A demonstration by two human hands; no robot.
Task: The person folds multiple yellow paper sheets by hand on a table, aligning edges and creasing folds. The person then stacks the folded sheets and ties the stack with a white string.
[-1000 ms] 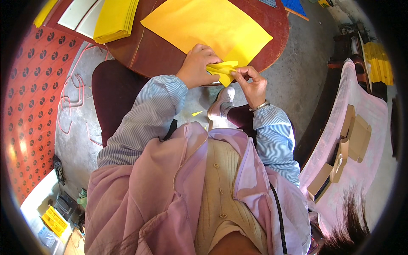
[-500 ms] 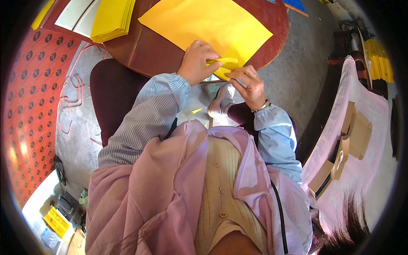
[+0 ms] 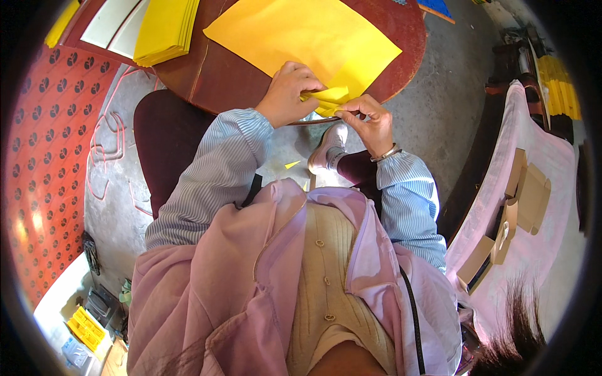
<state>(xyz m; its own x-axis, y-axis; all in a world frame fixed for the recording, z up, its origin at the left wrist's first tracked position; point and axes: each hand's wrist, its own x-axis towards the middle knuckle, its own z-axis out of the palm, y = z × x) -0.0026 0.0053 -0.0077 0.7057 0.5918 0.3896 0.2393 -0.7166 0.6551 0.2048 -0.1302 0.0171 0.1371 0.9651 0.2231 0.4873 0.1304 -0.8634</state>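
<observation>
Paper corner (image 3: 327, 99) sits at the table's (image 3: 219, 75) near edge, right between our hands: left hand (image 3: 287, 94) presses it flat, right hand (image 3: 370, 122) pinches its right tip, fold running left-right.

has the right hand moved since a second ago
Yes. The right hand has shifted slightly down and away from the round table's edge, pinching the small folded yellow paper.

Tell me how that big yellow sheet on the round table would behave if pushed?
The yellow sheet looks thin and flat, so probably floppy and light. On the smooth round table it would likely slide, though both hands, left hand and right hand, pinch its near corner.
</observation>
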